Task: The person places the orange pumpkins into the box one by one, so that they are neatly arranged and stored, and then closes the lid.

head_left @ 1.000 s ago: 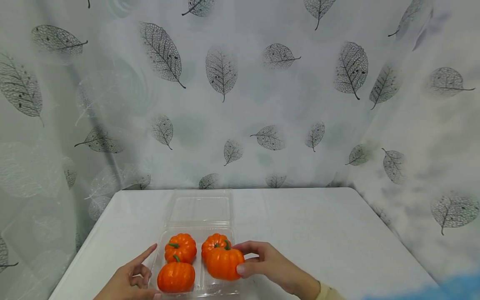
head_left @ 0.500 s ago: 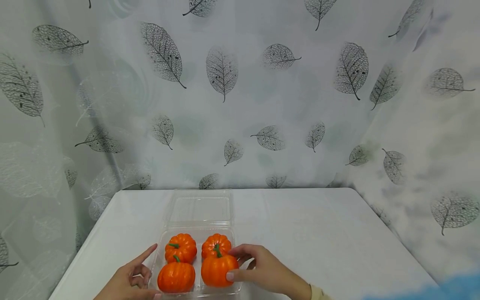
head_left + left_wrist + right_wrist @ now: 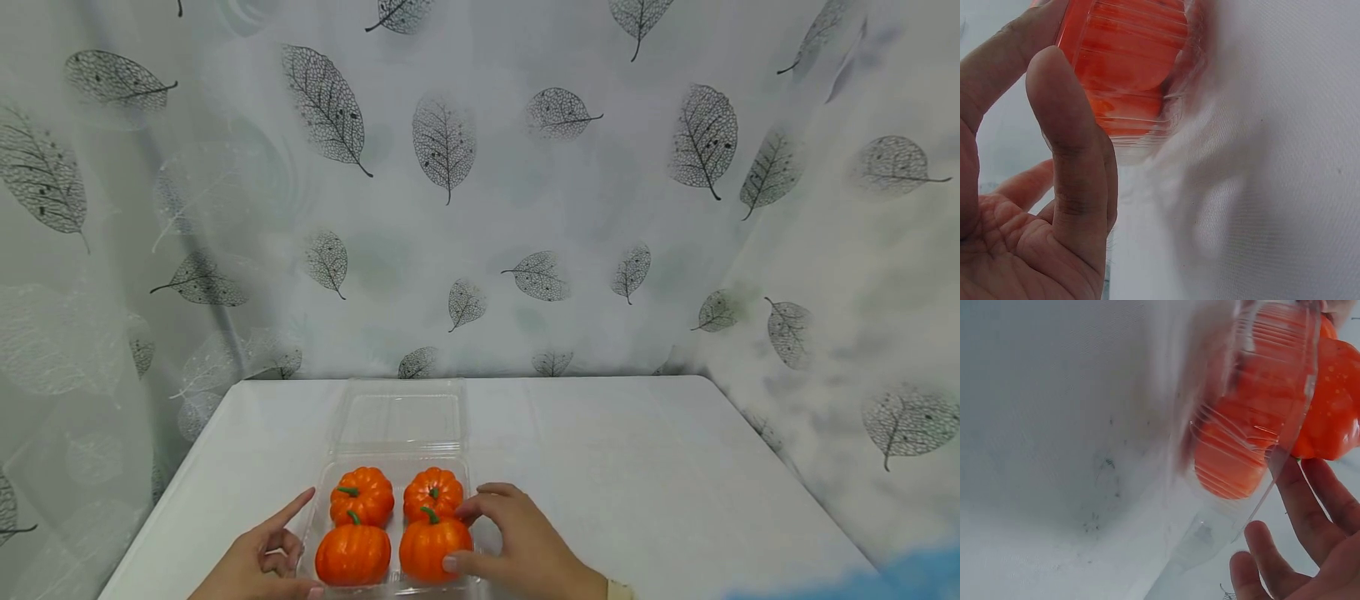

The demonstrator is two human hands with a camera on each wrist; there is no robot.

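A clear plastic clamshell container (image 3: 397, 575) stands on the table with orange toy pumpkins in it. At the back are the left pumpkin (image 3: 363, 497) and the right pumpkin (image 3: 433, 495); another pumpkin (image 3: 352, 554) sits at front left. My right hand (image 3: 517, 537) holds the front-right pumpkin (image 3: 429, 550) between thumb and fingers, at its place in the container. In the right wrist view that pumpkin (image 3: 1335, 400) stands partly above the rim. My left hand (image 3: 262, 554) is at the container's left side, index finger extended along it and thumb at the front corner.
The container's transparent lid (image 3: 397, 417) lies folded back behind it. A white table (image 3: 637, 467) extends to the right, and a leaf-patterned curtain (image 3: 480, 200) hangs behind and beside it. Something blue and blurred (image 3: 825, 583) shows at lower right.
My right hand has moved left and toward me with its pumpkin, lowering it from above the back-right pumpkin into the front-right part of the container. The left hand stays put.
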